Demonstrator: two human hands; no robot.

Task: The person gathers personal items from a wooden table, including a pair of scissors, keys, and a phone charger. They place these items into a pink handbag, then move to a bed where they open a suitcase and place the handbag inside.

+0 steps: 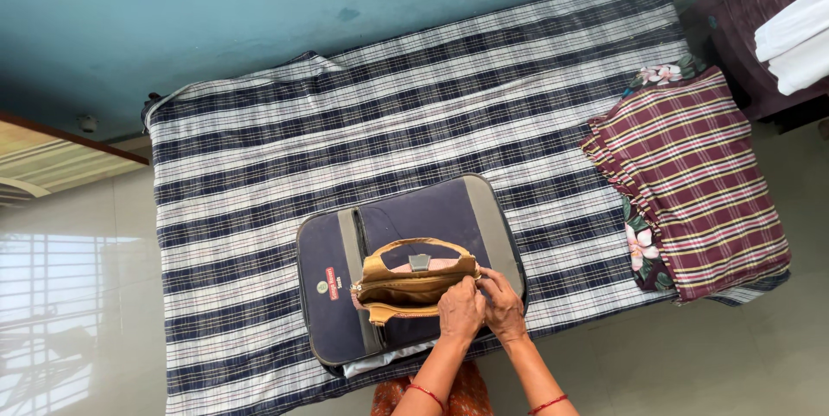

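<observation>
Item: small tan leather-look handbag with two looped handles (413, 282); lies on its side atop a navy and grey soft-sided fabric suitcase (406, 265), which rests near the front edge of a bed covered in a blue and white checked sheet (363, 114).

Hands: left hand (460, 311) curled closed over the bag's right end, apparently pinching its edge; right hand (503, 304) just beside it, fingers bent onto the same end; what exactly each pinches cannot be told.

Handling: bag appears soft and light, likely to sag and fold when lifted; surface looks smooth, somewhat slippery; not fragile; best taken by both handles together or by the firmer top rim.

Nearby: maroon striped folded cloth (691, 179) over a floral pillow (641, 243), well apart at right.
</observation>
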